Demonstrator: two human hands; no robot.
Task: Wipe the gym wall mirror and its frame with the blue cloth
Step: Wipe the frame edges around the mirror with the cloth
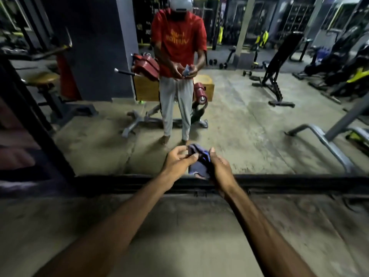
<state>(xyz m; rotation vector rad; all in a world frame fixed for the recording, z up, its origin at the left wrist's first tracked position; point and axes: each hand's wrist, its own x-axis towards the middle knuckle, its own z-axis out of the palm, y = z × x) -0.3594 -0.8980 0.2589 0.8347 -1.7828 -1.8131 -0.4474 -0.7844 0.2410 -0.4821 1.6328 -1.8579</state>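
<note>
The wall mirror (249, 124) fills the upper view and reflects me and the gym. Its black frame (299, 183) runs along the bottom edge, and a black side bar (40, 124) slants up at the left. I hold the bunched blue cloth (197, 162) in front of the mirror's lower edge, above the frame. My left hand (177, 161) pinches the cloth's left side with curled fingers. My right hand (218, 168) grips its right side, thumb up. Neither hand touches the glass.
Concrete floor (179, 226) lies between me and the frame. In the reflection stand a red-padded bench (147, 66), a wooden box (143, 88), a stool (43, 78), a black incline bench (279, 62) and machines at right.
</note>
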